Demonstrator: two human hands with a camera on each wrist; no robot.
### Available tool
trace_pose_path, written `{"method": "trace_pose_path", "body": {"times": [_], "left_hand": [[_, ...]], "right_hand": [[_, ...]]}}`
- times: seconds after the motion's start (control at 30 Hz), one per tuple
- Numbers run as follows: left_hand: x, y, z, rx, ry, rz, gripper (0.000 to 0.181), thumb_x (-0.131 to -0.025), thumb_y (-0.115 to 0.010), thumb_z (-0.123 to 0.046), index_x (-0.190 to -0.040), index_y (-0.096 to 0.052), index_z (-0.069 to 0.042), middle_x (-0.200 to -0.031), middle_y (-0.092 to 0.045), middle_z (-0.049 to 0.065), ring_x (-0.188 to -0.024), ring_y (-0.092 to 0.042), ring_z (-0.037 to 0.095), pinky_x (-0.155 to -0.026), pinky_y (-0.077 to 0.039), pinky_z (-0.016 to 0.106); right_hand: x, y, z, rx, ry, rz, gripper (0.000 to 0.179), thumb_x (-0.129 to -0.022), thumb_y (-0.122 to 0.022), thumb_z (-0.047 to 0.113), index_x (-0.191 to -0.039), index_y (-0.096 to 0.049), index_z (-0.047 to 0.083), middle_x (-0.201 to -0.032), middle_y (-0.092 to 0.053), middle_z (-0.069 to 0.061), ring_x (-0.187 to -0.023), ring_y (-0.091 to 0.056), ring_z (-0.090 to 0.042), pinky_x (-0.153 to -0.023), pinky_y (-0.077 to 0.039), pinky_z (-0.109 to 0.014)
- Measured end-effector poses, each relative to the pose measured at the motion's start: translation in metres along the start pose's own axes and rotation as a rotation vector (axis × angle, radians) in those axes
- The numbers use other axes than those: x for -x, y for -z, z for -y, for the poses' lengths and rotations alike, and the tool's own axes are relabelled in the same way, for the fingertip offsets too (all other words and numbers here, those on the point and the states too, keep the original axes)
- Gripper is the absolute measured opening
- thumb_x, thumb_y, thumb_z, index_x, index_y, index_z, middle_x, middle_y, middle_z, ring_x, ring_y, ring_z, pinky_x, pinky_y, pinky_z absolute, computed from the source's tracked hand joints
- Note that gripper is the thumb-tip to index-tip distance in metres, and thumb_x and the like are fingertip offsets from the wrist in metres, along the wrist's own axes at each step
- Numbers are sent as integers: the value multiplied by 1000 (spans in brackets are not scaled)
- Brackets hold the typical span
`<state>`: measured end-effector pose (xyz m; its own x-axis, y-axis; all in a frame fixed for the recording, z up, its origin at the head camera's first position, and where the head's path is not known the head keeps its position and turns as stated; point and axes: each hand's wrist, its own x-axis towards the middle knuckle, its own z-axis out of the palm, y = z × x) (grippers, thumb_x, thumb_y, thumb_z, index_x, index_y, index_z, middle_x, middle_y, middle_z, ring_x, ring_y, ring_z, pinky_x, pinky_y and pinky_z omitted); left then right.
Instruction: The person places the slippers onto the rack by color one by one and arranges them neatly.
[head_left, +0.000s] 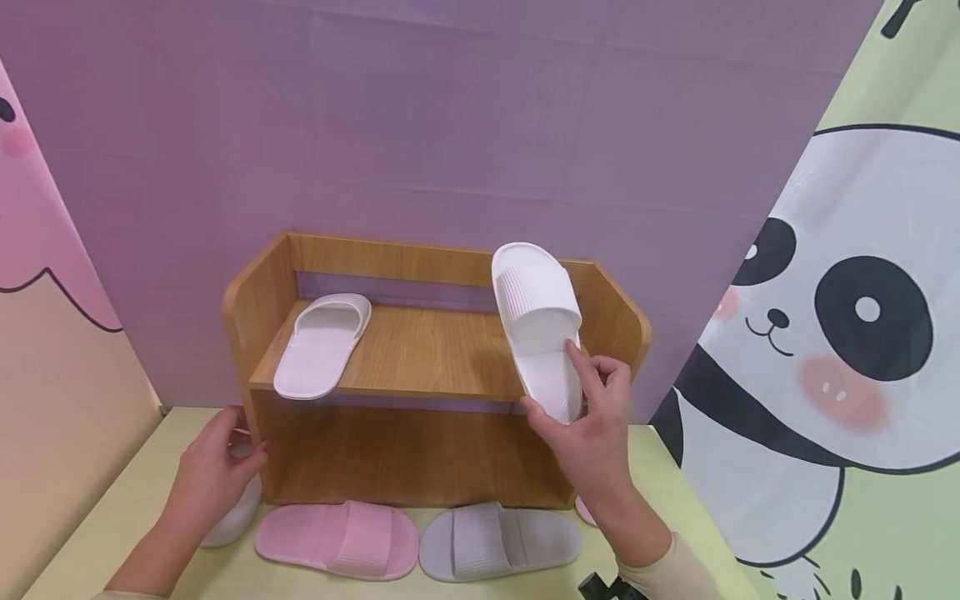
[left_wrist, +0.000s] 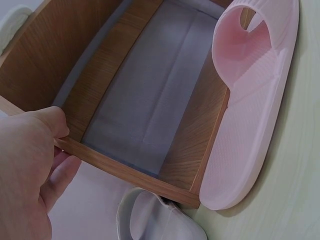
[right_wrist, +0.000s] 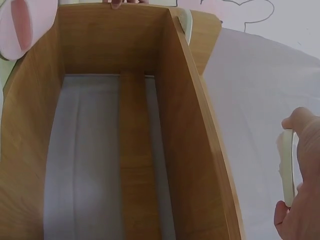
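A wooden two-tier shoe rack stands against the purple backdrop. One white slipper lies on the left of its upper shelf, toe toward the back. My right hand pinches the matching white slipper by the heel end, raised over the right part of that shelf with its toe up; in the right wrist view this slipper shows edge-on. At the rack's left side, my left hand grips the front edge of the side panel, thumb and fingers on either side of the wood in the left wrist view.
Before the rack, a pink slipper and a grey slipper lie sideways on the pale table. A whitish slipper is partly behind my left hand. Part of another pink slipper shows beside my right forearm. A black object sits at the bottom edge.
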<state>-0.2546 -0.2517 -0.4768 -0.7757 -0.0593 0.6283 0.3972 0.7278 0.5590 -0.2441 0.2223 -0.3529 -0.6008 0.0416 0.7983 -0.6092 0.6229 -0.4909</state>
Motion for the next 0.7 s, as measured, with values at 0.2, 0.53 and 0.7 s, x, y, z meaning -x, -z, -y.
{"method": "trace_pose_path", "body": {"times": [0.2,0.53,0.7], "left_hand": [[0,0,0,4,10,9,42,-86,-83,7,-121,-62,-4,-110,-71,13,-94,-75,35,-67,-63,24],[1,0,1,-5,8,4,42,-86,-83,6,-121,-62,-4,-109,-71,12,-93,-75,34,-66,-63,24],[-1,1,0,-5,3,2,42,-86,-83,6,-121,-61,-4,-109,-71,12,-93,-75,34,-66,-63,25]], "right_hand": [[-1,-13,12,-47,-51,56,87,-79,-100,19,-157,-62,15,-136,-45,-17,-130,-42,-25,-96,-47,-49],[-8,-35,35,-94,-125,205,83,-82,-100,22,-156,-63,11,-133,-45,-13,-129,-46,-29,-99,-52,-51],[-12,-47,44,-72,-164,258,83,-82,-100,26,-155,-64,11,-134,-45,-12,-127,-49,-30,-98,-55,-50]]}}
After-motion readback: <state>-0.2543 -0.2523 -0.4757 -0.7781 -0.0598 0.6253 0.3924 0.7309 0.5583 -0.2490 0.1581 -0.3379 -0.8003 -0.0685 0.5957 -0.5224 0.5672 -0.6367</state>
